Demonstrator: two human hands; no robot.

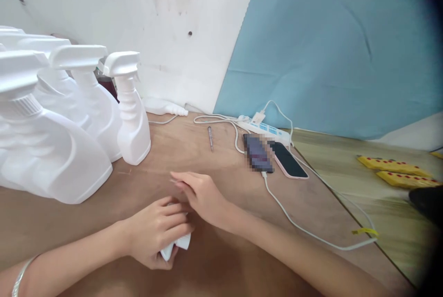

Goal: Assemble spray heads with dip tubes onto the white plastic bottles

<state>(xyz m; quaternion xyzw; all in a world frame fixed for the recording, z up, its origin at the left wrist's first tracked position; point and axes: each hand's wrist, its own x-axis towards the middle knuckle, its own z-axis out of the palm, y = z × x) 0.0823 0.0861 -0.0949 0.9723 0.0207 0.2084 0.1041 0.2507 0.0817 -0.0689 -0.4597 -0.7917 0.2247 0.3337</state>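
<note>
In my left hand point(157, 232), low in the middle of the view, is a white plastic spray trigger head point(176, 244). My fingers wrap over it, so most of its shape is hidden. Just above and to the right, my right hand point(204, 195) reaches across with its fingers stretched toward the left. I see nothing held in it. Its wrist side is close to the left fingertips. White spray bottles point(133, 121) with trigger heads stand upright in a group on the left of the brown table point(194, 149).
A small screwdriver point(210, 138) lies mid-table. Behind it, a white bottle point(164, 106) lies on its side by the wall. Two phones, one dark point(259, 154) and one pink-edged point(289, 160), lie near a power strip point(265, 128). A white cable point(294, 225) loops past the table's right edge.
</note>
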